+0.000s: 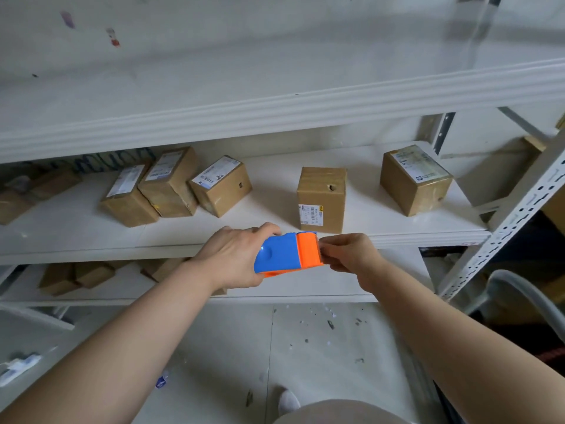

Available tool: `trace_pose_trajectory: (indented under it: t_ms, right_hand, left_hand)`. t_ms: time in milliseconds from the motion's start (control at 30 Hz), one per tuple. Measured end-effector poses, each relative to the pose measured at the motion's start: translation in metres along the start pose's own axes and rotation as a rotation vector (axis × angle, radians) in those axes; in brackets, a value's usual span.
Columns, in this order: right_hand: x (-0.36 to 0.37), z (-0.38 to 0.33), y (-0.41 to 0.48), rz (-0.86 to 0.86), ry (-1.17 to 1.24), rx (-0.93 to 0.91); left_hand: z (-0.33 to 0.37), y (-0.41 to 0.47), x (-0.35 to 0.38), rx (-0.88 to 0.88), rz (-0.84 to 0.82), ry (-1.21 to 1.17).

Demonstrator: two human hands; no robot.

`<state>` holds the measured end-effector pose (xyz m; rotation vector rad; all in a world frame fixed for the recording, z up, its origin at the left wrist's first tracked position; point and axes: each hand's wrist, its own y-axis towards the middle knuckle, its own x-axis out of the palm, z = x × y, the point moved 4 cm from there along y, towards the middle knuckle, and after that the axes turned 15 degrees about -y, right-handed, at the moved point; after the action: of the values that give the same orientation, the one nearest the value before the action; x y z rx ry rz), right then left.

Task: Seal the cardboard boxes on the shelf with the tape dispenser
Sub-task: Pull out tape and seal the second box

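I've got the tape dispenser (287, 255) in both hands, out in front of the middle shelf (91, 237) and level with its front edge. My left hand (235, 255) is wrapped round the blue end with the fingers curled over the top. My right hand (351, 258) is pinching at the orange end with the fingertips; can't tell if it's the tape tail or just the plastic I've got there.

Straight past my grip, an upright box (321, 197) stands on the shelf with a label low on its front and a small hole above that. Further off to the right of my right hand is another labelled box (415, 179). Off past my left hand there's a cluster of three boxes (171, 182) jammed together at angles, labels up. Below my wrists, on the lower shelf, there are a few more boxes (76, 275).
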<state>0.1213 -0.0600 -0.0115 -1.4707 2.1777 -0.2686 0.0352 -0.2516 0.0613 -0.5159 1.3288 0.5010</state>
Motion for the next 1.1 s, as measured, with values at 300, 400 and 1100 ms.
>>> trace_pose_trajectory:
  t_ms: [300,400,1100]
  right_hand:
    - [-0.044,-0.015,0.017,0.204,0.084,0.015]
    - [-0.072,-0.016,0.022,0.256,-0.019,-0.015]
    - [-0.081,-0.048,0.065,0.396,0.265,-0.104]
  left_hand:
    - [-0.045,0.012,-0.022,0.043,0.053,-0.187]
    - [-0.068,0.01,-0.032,-0.005,0.06,-0.279]
    - [-0.129,0.119,-0.042,0.079,0.16,-0.479]
